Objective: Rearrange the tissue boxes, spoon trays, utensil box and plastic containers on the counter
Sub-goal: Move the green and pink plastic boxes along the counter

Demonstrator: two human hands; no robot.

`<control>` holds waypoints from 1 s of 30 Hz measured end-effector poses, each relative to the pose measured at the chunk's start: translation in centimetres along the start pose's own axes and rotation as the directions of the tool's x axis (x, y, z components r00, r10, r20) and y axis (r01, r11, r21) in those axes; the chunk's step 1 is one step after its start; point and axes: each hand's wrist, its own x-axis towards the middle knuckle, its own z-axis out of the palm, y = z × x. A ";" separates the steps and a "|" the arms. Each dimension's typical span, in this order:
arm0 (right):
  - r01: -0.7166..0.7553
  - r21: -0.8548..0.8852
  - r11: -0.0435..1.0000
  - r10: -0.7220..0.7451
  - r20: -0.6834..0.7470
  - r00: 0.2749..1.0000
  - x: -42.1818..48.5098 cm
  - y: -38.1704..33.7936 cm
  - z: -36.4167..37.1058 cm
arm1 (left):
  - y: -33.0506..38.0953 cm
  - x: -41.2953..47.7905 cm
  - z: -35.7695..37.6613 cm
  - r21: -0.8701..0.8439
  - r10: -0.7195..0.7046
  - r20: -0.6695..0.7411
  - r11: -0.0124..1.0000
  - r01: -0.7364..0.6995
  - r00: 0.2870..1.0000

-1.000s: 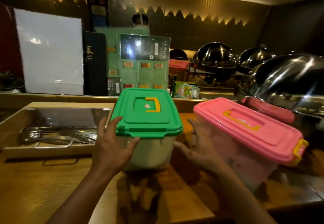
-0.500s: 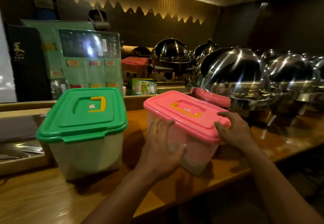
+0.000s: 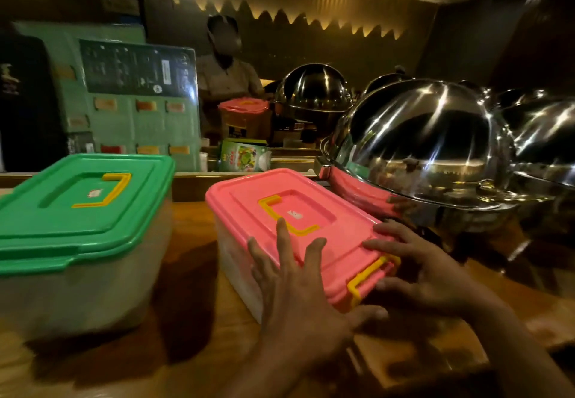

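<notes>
A clear plastic container with a pink lid (image 3: 280,201) and yellow handle stands on the wooden counter (image 3: 189,276), its long side angled away from me. My left hand (image 3: 298,298) lies over its near left corner with fingers spread on the lid and the thumb along the near end. My right hand (image 3: 426,276) rests at the near right edge beside the yellow latch, fingers also spread. Neither hand looks closed around it. A container with a green lid (image 3: 81,198) stands to the left, apart from the pink one.
Shiny domed chafing dishes (image 3: 429,136) crowd the right, close to the pink container's far end. Behind the counter ledge lie a green tissue box (image 3: 242,158), another pink-lidded container (image 3: 242,111), a green display board (image 3: 133,102) and a person (image 3: 227,80).
The pink-lidded container has been turned and brought nearer the green one. My hands have shifted from its two sides to its near end, with fingers now splayed.
</notes>
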 end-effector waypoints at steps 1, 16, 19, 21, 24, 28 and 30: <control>0.025 0.001 1.000 -0.024 -0.034 0.999 0.4 0.0 0.4 | -0.7 0.5 -0.2 0.009 0.000 -0.013 1.000 0.000 1.000; -0.029 -0.020 0.999 0.018 -0.425 0.905 7.1 -3.9 9.5 | -9.8 10.7 -6.6 0.046 -0.042 0.065 0.998 0.039 0.997; -0.077 -0.003 0.997 0.069 -0.403 0.913 8.3 -4.1 10.4 | -10.9 12.4 -6.9 0.042 0.001 0.082 0.999 -0.005 0.997; -0.085 0.015 0.996 0.084 -0.400 0.913 9.0 -4.1 10.7 | -11.3 13.4 -7.0 0.032 0.022 0.082 0.999 -0.024 0.996; -0.072 0.006 0.997 0.068 -0.425 0.903 10.1 -3.8 11.1 | -11.8 14.7 -7.1 0.002 0.024 0.093 1.000 -0.025 0.995; -0.073 -0.011 0.997 0.060 -0.456 0.888 11.7 -3.5 11.7 | -12.4 16.3 -7.4 -0.010 0.021 0.100 1.000 -0.020 0.995; -0.057 -0.011 0.998 0.044 -0.474 0.879 12.6 -3.2 11.8 | -12.6 17.2 -7.4 -0.013 0.023 0.094 1.000 -0.022 0.995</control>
